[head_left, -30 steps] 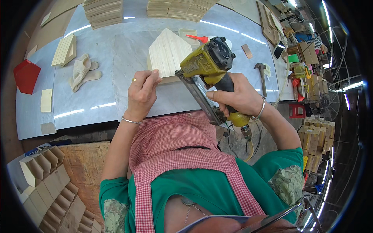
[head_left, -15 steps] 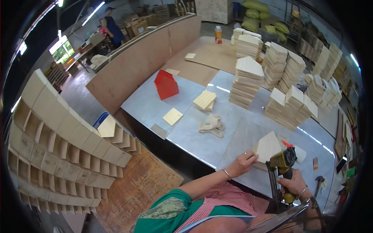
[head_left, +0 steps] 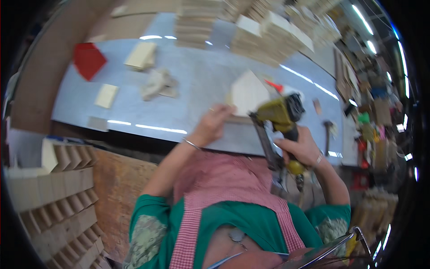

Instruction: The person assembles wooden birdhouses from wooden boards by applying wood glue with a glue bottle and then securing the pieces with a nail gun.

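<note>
My left hand [head_left: 212,123] is closed at the lower left edge of a pale, house-shaped wooden panel [head_left: 247,93], its fingertips gripping that edge. The panel lies at the near side of the blue-grey worktable [head_left: 197,80]. My right hand [head_left: 302,148] is wrapped round the handle of a yellow and black pneumatic nail gun [head_left: 274,113]. The gun's nose is by the panel's near right edge; blur hides whether it touches. Behind the gun a red pointed tip [head_left: 274,85] shows, its body partly covered.
Stacks of wooden panels [head_left: 195,22] stand along the far side. A red house-shaped piece [head_left: 88,61], small wooden boards [head_left: 141,56] and a crumpled glove [head_left: 157,84] lie to the left. A hammer [head_left: 328,134] lies to the right. Wooden boxes [head_left: 58,184] are stacked at the lower left.
The view has swung right and downward, so the tabletop things sit further left and higher in the picture. Both hands keep their holds on the panel and nail gun.
</note>
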Demonstrator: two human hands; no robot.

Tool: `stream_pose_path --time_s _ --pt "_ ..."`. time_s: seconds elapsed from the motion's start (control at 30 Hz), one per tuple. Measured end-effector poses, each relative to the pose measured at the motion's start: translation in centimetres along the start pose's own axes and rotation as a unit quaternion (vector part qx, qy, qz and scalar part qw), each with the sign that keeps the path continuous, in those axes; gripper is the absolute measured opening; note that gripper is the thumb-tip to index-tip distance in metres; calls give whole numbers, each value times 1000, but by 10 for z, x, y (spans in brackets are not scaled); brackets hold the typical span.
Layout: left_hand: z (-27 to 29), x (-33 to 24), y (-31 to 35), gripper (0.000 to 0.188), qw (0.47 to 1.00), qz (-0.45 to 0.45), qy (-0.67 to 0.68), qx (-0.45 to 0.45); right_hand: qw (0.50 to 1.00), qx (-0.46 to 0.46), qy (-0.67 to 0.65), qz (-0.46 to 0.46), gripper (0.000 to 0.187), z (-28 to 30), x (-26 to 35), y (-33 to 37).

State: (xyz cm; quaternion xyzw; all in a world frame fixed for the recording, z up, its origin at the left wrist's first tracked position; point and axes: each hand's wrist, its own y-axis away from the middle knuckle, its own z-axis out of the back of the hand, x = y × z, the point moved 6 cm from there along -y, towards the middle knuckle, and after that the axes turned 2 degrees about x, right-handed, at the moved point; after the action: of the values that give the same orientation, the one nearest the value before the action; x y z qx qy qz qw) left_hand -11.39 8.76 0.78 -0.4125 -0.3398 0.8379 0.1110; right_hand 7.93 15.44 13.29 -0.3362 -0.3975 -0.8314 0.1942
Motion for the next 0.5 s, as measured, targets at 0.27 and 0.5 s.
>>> stream_pose_path --time_s 0.27,0.5 --pt "-10 3 -7 53 999 7 42 2 996 23 -71 -44 36 -13 6 -12" --pt "-10 -3 -4 55 999 4 35 -6 997 35 -66 -34 36 -18 6 -12"
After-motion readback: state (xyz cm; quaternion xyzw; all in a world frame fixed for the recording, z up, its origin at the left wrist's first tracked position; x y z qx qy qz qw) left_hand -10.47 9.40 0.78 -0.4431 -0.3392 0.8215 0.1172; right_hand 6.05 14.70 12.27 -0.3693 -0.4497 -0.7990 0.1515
